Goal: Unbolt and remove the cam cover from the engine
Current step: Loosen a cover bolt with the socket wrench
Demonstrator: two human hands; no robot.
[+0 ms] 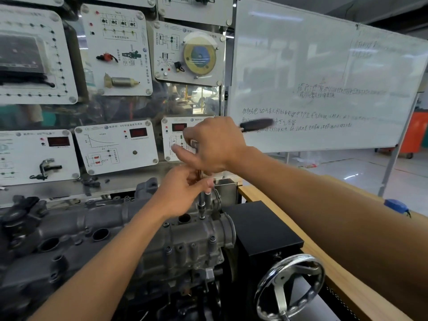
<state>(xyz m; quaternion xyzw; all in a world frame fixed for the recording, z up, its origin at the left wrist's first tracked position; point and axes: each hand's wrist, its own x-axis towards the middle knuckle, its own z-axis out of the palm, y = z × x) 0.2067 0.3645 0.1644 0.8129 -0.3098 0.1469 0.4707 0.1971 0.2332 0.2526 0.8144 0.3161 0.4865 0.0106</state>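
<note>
A: Largest entries first?
B: Whiteboard (324,77), 1 to 3 o'clock of frame, handwriting on it. Training panel wall (113,49), 9 to 12 o'clock, hung with instrument boards.

A: The task's thing?
B: Cam cover (115,232), a grey casting on top of the engine, 7 to 8 o'clock of the hands. Its long axis runs 9 to 3 o'clock across the frame, and the 3 o'clock end lies directly below both hands. It appears seated. Bolts (179,247) stand along the near edge.

A: Surroundings?
B: Wooden counter (347,262), 4 o'clock. Black housing (261,228), just beside the cover's right end. Handwheel (289,286), 5 o'clock. Judged: the panel wall close behind limits the handle's swing.

A: Hands?
B: Right hand (213,144), uppermost, fingers curled round the head of a ratchet (256,124). Its index finger juts toward 9 o'clock, and the black handle points to 3 o'clock, blurred. Left hand (183,191), just beneath and nearer the cover, pinches the extension bar (201,205), which stands upright.

A: Foot of the bar?
B: At the cover's far right corner, 6 o'clock of the left hand. Its seating on a bolt is too small to confirm.

A: Stage?
B: Judged: unbolting under way, cover not yet free to lift.
</note>
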